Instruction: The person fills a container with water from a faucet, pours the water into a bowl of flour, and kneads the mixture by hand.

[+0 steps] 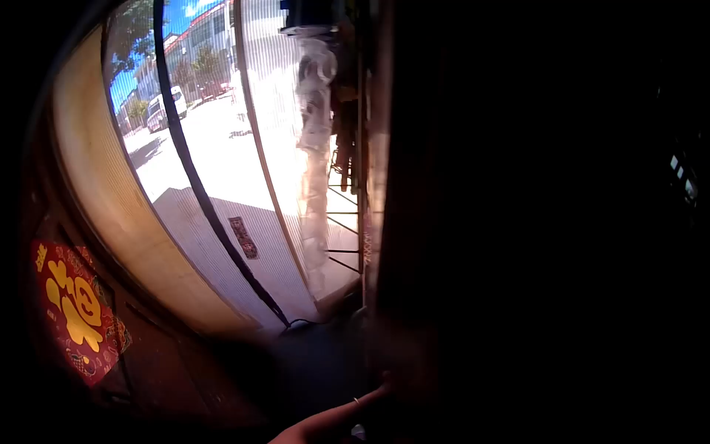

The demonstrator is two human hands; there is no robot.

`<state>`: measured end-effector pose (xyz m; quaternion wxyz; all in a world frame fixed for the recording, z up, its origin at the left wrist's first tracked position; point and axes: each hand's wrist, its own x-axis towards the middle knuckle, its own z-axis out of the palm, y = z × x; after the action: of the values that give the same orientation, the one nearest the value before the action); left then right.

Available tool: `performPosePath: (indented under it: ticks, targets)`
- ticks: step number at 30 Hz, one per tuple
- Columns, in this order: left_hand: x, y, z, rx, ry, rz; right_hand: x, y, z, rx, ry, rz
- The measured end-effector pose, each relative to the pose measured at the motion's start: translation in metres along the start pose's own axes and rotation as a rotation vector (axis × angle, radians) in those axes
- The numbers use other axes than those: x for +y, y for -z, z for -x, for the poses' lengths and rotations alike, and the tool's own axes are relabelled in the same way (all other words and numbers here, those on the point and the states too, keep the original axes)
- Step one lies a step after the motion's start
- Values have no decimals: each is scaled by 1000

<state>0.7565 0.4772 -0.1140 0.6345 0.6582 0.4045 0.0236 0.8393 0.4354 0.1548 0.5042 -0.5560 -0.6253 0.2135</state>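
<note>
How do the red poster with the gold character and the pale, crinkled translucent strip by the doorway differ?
The red poster is roughly square and flat, while the translucent strip is long, narrow and crinkled. The poster sits tilted in view; the strip runs nearly upright. The poster is boldly coloured against a dark surface, while the strip is pale and brightly backlit. Both appear left of the dark right half.

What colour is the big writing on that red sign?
The big writing is golden yellow, best seen in the head view.
</note>
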Motion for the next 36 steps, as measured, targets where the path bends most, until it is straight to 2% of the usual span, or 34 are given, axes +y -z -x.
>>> performPosePath:
  ticks: [3,5,11,13,16,17,20,25,30,32,33,35,36]
  targets:
    - [14,3,-59,12,16,-22,43,25,-34,-278,87,-131]
    - [25,5,-100,39,18,-35,109,48,-78,-335,171,33]
    - [59,38,-247,217,4,-146,297,163,-232,-110,-30,374]
    - [68,49,-300,277,-12,-193,343,171,-272,-120,-94,444]
    - [79,66,-385,389,-55,-303,411,171,-317,-190,-304,559]
    - [83,69,-406,464,-41,-439,434,173,-333,-221,-372,598]
    - [88,66,-446,520,-102,-601,475,169,-349,-289,-412,634]
    - [72,55,-441,557,-188,-766,469,175,-333,-297,-341,623]
    - [64,47,-453,689,-328,-979,489,200,-332,-284,-210,594]
    - [52,50,-461,922,-483,-1314,503,214,-336,-272,-100,630]
    - [42,50,-469,1148,-544,-1547,510,219,-338,-269,-12,681]
    - [29,61,-497,1633,-485,-1845,535,213,-355,-258,164,773]
    - [50,67,-491,1334,-248,-1470,532,209,-358,-237,132,712]
